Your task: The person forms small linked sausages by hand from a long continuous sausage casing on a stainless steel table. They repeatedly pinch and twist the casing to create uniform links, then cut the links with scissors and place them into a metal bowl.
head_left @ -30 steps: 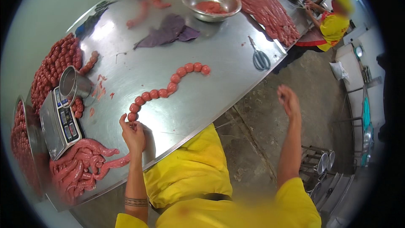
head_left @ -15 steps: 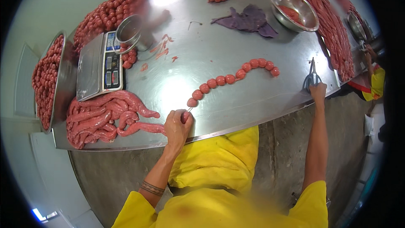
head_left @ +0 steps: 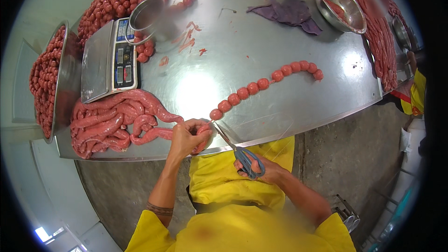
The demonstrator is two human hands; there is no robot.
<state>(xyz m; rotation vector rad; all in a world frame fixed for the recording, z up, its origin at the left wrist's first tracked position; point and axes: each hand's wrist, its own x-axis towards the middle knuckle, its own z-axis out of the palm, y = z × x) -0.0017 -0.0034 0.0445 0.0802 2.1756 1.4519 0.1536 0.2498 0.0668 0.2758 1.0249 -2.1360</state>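
Observation:
My left hand (head_left: 189, 135) is closed on a sausage (head_left: 201, 141) near the table's front edge. From it a chain of round tied sausage links (head_left: 252, 87) runs away to the right and curls at its far end. My right hand (head_left: 262, 168) grips dark-handled scissors (head_left: 242, 153). Their blades point up and left, with the tips at the joint between the held sausage and the nearest round link. A heap of long, untied sausage (head_left: 105, 123) lies to the left of my left hand. A thin string trails across the table's edge above the scissors.
A scale (head_left: 105, 63) and a metal pitcher (head_left: 148, 13) stand at the left, beside a large basin (head_left: 65, 74) of sausage links. More links (head_left: 119, 1) pile up behind. A purple cloth (head_left: 287, 13), a steel bowl (head_left: 339, 5) and long sausages (head_left: 380, 51) lie at the far right.
My right hand has picked up the scissors from the table's right side and brought them to the link joint by my left hand. The view has shifted slightly.

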